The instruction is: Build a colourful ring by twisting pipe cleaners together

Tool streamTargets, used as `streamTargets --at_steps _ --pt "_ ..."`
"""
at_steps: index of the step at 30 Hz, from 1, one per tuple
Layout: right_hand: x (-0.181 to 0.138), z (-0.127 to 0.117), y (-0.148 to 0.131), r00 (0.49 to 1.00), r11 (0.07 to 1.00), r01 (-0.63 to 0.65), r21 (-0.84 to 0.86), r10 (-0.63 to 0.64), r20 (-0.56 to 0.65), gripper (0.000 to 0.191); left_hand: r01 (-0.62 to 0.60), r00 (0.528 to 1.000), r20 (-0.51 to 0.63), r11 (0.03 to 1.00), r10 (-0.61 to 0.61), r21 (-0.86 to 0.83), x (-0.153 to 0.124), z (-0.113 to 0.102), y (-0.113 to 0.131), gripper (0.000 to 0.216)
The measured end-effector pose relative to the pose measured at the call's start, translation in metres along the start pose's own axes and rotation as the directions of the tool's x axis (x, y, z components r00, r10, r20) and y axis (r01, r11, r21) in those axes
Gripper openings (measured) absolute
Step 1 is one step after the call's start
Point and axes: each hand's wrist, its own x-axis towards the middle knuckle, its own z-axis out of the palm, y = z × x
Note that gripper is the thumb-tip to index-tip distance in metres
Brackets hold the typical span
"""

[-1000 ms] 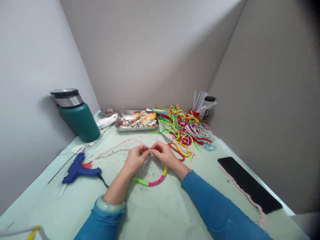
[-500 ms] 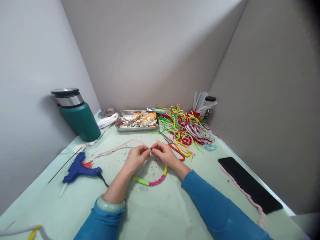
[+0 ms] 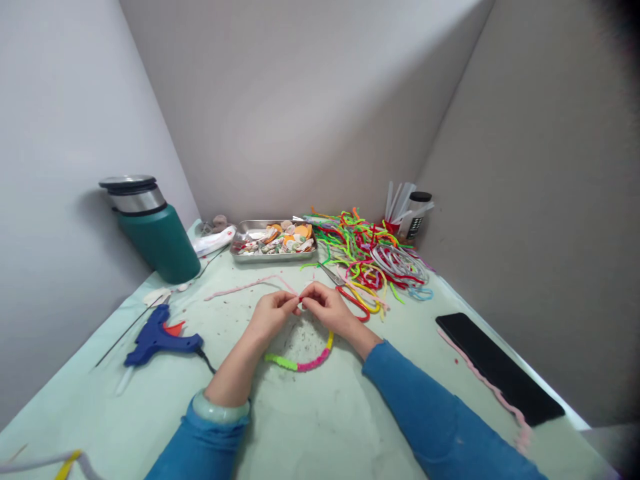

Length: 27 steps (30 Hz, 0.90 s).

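Note:
My left hand point(image 3: 273, 317) and my right hand point(image 3: 327, 308) meet over the middle of the table, their fingertips pinched close together. Between them they grip a ring of fuzzy pipe cleaner point(image 3: 314, 365), whose green, magenta and yellow lower curve hangs toward me. A bit of red shows right at the fingertips. From that same spot a thin pink pipe cleaner point(image 3: 250, 285) trails off to the left across the table. The exact join is hidden by my fingers. Just beyond my right hand lie scissors point(image 3: 356, 303) with red and yellow handles.
A blue glue gun point(image 3: 157, 339) lies at left, near a green bottle point(image 3: 160, 233). Behind are a metal tray point(image 3: 274, 259) of small pieces and a heap of pipe cleaners point(image 3: 360, 243). At right, a black phone-like slab point(image 3: 500, 367) lies beside a pink strand point(image 3: 483, 381).
The pink pipe cleaner's free end has shifted to the right, and the strand bends more sharply near my fingers. Both hands stay almost in place.

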Motion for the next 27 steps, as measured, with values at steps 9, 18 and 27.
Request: streamTargets --at_steps 9,18,27 --pt "0.001 -0.003 -0.008 0.998 0.999 -0.043 -0.01 0.043 -0.035 0.015 0.066 0.998 -0.002 0.997 -0.067 -0.04 -0.003 0.001 0.005 0.031" --pt "0.003 -0.005 -0.006 0.999 0.997 0.034 -0.07 -0.034 0.006 0.015 -0.02 0.999 0.034 0.996 0.017 0.088 -0.002 0.004 -0.001 0.027" --pt "0.005 -0.005 -0.004 0.998 0.998 -0.059 0.022 0.059 -0.007 0.013 0.006 0.997 0.074 0.992 -0.016 0.129 -0.003 0.004 -0.002 0.033"
